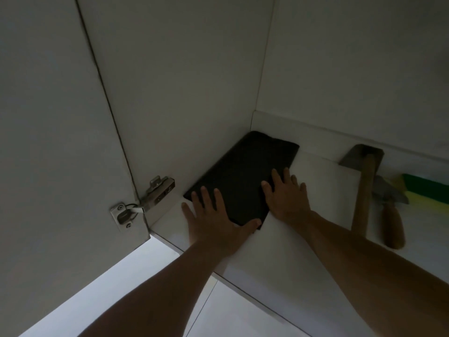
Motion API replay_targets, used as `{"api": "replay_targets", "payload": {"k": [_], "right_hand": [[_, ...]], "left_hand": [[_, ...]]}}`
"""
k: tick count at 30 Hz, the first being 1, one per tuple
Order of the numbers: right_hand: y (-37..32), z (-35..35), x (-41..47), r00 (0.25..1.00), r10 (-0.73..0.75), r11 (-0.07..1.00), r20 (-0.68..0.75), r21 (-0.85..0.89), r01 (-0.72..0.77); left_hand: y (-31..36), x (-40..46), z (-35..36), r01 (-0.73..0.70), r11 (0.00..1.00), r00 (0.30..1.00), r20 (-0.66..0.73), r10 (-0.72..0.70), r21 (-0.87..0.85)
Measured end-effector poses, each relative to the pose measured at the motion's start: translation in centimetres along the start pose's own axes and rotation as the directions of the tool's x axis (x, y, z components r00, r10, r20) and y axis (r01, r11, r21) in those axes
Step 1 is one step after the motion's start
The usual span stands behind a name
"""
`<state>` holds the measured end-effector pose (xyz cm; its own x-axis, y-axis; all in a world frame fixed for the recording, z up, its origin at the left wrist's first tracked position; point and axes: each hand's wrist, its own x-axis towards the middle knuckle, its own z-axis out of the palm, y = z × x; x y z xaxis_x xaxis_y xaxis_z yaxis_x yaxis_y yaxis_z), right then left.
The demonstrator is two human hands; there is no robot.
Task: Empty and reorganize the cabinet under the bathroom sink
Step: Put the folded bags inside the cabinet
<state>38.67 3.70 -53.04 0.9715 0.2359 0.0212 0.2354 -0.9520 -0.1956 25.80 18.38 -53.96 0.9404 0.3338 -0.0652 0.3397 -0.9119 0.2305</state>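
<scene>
Both palms lie flat — my left hand (213,217) presses the near end of the folded black cloth (243,176), my right hand (286,198) its right edge, fingers straight. It sits in the cabinet's (194,81) back-left corner. Pushing unevenly could bunch it. Further right lie a hammer (363,188), a trowel (391,215) and sponges (427,188) — nothing else visible.

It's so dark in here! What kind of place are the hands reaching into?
Probably the inside of a cupboard: white walls close in, and a metal door hinge sits at the left. Both hands press a folded black cloth on its floor, near a hammer.
</scene>
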Motion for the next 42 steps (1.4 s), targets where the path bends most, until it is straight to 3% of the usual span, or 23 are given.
{"api": "replay_targets", "payload": {"k": [9, 17, 24, 29, 35, 42], "right_hand": [[0.0, -0.6, 0.4, 0.989, 0.022, 0.998, 0.144, -0.053, -0.014], [0.1, -0.7, 0.2, 0.989, 0.04, 0.998, 0.143, -0.052, -0.033], [0.4, -0.8, -0.8, 0.989, 0.031, 0.999, 0.146, -0.019, -0.029], [0.1, -2.4, -4.3, 0.982, -0.006, 1.0, 0.186, 0.02, 0.002], [-0.5, -5.9, -10.5, 0.956, -0.048, 0.999, 0.29, 0.015, 0.045], [-2.0, -12.8, -20.9, 0.968, -0.034, 0.996, 0.25, 0.089, 0.012]], "left_hand": [[0.0, -0.3, -0.2, -0.008, 1.0, 0.998, -0.069, 0.009, 0.012], [-0.1, -0.3, 0.0, -0.05, 0.993, 0.998, -0.021, 0.052, 0.108], [-0.1, -0.5, -0.2, -0.04, 0.995, 0.999, 0.006, 0.039, 0.088], [-1.2, -2.7, -1.2, -0.024, 0.992, 0.996, 0.085, 0.014, 0.124], [-2.1, -7.4, -4.1, -0.089, 0.991, 0.99, 0.116, 0.077, 0.102], [-2.9, -15.2, -10.6, -0.182, 0.974, 0.98, 0.103, 0.169, 0.134]]}}
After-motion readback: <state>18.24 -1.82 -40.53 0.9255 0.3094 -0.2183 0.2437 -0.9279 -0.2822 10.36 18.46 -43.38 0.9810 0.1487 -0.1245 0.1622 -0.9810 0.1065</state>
